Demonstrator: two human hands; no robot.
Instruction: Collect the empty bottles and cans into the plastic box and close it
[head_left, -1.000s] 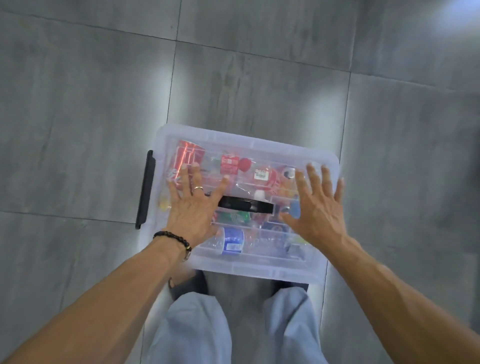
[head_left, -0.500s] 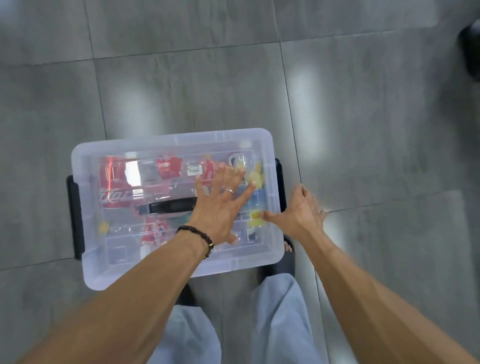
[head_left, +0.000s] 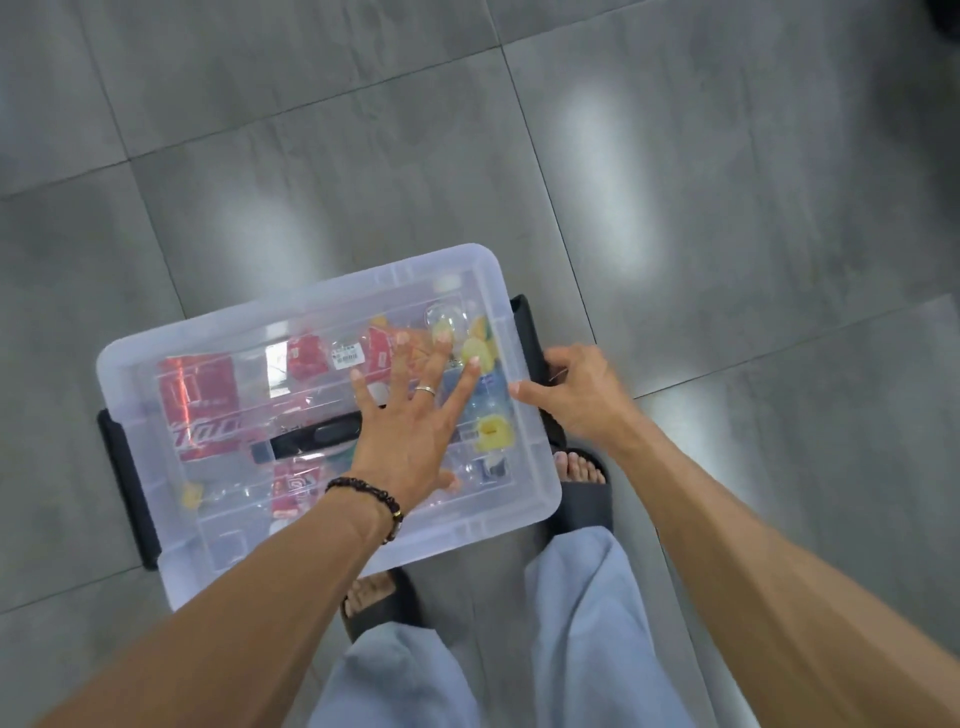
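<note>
A clear plastic box (head_left: 171, 566) stands on the floor with its see-through lid (head_left: 291, 301) on top. Red cans (head_left: 200, 405) and clear bottles with yellow caps (head_left: 493, 431) show through the lid. My left hand (head_left: 410, 426) lies flat on the lid's right half, fingers spread, partly over the black lid handle (head_left: 306, 439). My right hand (head_left: 576, 395) is at the box's right end, its fingers curled round the black side latch (head_left: 524, 325) and its thumb on the lid's edge.
A second black latch (head_left: 127, 483) sits on the box's left end. Grey floor tiles surround the box. My feet in black sandals (head_left: 584, 493) stand just behind and right of it, close to its near edge.
My left hand moved from the lid's left half to its right half. My right hand left the lid top and went to the right-end latch. The view shifted right.
</note>
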